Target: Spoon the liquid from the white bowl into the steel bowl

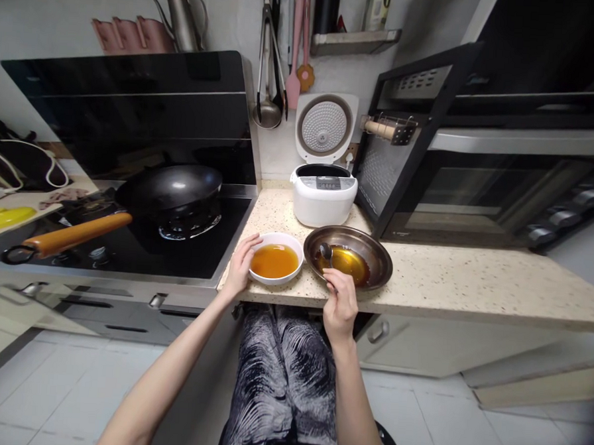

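Note:
A white bowl (255, 273) of amber-brown liquid (275, 261) stands at the counter's front edge. My left hand (242, 265) grips its left side, fingers curved along the rim. Close by on the right is a wide steel bowl (382, 261) with a shallow layer of golden liquid (350, 264). My right hand (341, 303) is closed around the handle of a spoon (326, 252), over the near rim of the steel bowl. The spoon's dark head is above or in the golden liquid; I cannot tell which.
Behind the bowls sits a white rice cooker (324, 196) with its lid up. A black wok (174, 189) rests on the stove at left, its wooden handle (80, 233) pointing toward me. An oven (478, 192) stands on the right, and utensils (267, 111) hang on the wall.

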Demonstrator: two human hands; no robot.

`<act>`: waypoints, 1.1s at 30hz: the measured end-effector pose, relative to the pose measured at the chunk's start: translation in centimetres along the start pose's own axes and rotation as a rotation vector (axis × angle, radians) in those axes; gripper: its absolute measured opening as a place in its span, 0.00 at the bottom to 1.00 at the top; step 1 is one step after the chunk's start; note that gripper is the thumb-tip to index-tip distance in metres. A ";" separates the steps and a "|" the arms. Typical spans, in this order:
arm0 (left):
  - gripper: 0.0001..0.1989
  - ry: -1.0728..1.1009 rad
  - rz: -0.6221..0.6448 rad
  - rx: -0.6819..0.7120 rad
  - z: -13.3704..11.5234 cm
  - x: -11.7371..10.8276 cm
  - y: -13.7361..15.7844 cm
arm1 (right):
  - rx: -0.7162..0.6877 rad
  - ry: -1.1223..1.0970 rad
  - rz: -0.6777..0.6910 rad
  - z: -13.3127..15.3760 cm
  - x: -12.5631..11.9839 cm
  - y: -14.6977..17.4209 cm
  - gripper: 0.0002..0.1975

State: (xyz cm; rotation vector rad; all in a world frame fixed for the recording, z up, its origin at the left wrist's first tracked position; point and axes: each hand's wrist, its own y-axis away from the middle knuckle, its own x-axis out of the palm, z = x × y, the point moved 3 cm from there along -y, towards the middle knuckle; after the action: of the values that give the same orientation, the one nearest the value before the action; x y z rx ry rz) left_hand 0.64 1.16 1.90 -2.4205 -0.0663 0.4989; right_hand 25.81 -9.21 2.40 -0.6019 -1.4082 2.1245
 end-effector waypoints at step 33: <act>0.19 0.011 0.000 0.007 -0.2 0.2 0.1 | 0.180 -0.236 0.101 2.2 5.6 1.7 0.08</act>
State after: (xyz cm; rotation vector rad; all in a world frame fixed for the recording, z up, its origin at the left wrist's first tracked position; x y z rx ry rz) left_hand 0.92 1.00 1.89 -2.4160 -0.0600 0.4850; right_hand 19.84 -7.82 1.16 -0.3688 -1.3097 2.4368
